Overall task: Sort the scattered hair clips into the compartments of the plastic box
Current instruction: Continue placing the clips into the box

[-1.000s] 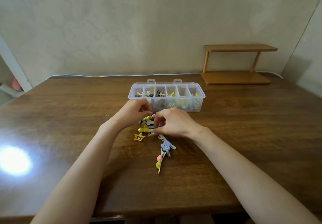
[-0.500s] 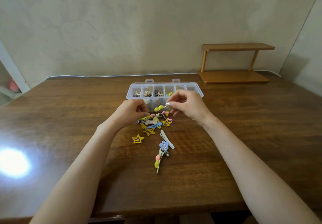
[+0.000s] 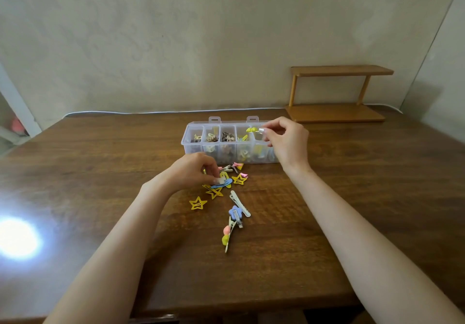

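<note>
A small yellow hair clip (image 3: 252, 129) is pinched between the thumb and fingertips of the right hand (image 3: 286, 142) and held above the right-hand compartments of the clear plastic box (image 3: 187, 145), several of whose sections are seen holding brown, beige and yellow clips. The left hand (image 3: 191, 172) is lowered on the scattered pile just in front of the box, its curled fingers closed on a pale clip (image 3: 221, 180) lying over a blue snap clip (image 3: 224, 184). Yellow star clips (image 3: 198, 203) and a blue flower clip (image 3: 235, 212) are spread nearer on the wooden surface (image 3: 100, 172).
</note>
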{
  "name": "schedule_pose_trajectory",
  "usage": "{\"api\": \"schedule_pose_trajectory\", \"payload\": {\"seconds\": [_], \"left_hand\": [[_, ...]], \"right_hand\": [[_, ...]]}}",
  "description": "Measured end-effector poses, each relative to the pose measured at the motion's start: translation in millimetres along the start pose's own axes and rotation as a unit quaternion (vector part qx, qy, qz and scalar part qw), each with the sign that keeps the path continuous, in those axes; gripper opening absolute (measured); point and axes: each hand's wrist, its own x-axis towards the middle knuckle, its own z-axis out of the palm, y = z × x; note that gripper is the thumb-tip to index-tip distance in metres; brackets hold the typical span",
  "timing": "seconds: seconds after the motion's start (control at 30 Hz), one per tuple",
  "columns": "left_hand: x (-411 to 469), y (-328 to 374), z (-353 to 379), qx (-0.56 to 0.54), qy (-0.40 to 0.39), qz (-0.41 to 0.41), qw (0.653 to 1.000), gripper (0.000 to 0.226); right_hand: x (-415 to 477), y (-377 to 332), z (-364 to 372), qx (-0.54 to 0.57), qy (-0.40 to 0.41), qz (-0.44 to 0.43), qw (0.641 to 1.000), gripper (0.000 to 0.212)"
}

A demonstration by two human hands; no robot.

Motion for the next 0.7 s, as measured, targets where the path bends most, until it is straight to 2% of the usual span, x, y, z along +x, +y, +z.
{"api": "schedule_pose_trajectory", "payload": {"seconds": [0.17,0.27,0.4,0.53,0.7], "left_hand": [[1,1,2,0.006,0.012,0.008,1.0,0.013],[1,2,3,-0.002,0.024,0.014,1.0,0.009],[-1,3,1,-0.012,0.038,0.027,0.999,0.007],[-3,8,0,-0.047,0.02,0.059,0.997,0.011],[-5,13,1,-0.063,-0.045,0.09,0.993,0.018]], "right_hand": [[7,-1,18,-0.157,-0.001,-0.046,0.987,0.005],[10,-3,28,-0.205,-0.002,-0.059,0.977,0.008],[12,-2,36,-0.26,-0.096,-0.071,0.958,0.026],[9,2,30,-0.265,-0.11,-0.11,0.952,0.039],[5,6,18,-0.216,-0.063,-0.139,0.964,0.032]]}}
